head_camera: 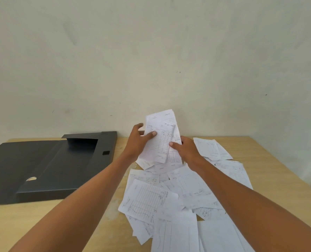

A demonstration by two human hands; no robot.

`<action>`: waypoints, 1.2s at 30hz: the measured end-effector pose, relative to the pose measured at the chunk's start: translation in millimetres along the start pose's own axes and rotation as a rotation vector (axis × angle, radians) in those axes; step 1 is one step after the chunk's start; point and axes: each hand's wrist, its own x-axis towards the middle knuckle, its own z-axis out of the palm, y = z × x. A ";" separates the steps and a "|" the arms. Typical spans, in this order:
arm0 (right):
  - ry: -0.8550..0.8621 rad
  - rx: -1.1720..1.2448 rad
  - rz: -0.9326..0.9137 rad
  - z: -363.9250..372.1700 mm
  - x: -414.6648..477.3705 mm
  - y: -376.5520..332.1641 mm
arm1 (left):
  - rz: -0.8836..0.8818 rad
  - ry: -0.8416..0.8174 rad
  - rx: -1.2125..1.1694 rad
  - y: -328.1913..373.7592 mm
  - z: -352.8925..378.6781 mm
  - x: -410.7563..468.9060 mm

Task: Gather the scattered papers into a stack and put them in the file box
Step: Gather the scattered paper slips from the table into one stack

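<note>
Head view — both hands, left hand [139, 140] and right hand [184, 149], pinch ruled papers [160, 140], writing illegible.

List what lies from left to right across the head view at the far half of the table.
File box, lying open → left hand → held sheets, gripped by both hands → right hand → loose papers flat on the table.

head cam, fwd-down, close over table [89, 224]
</note>
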 end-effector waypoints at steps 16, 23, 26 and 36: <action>0.257 -0.777 0.181 -82.8 41.8 37.6 | -0.349 0.093 0.269 -36.8 -25.6 31.1; 0.159 -1.009 0.385 -104.6 48.4 71.4 | -0.332 0.076 0.509 -67.4 -10.6 61.8; 0.085 -1.039 0.248 -76.8 45.5 63.5 | -0.272 0.054 0.422 -60.1 4.8 58.9; 0.021 -0.273 0.246 -26.1 50.5 37.0 | -0.211 -0.027 0.360 -53.1 25.3 51.9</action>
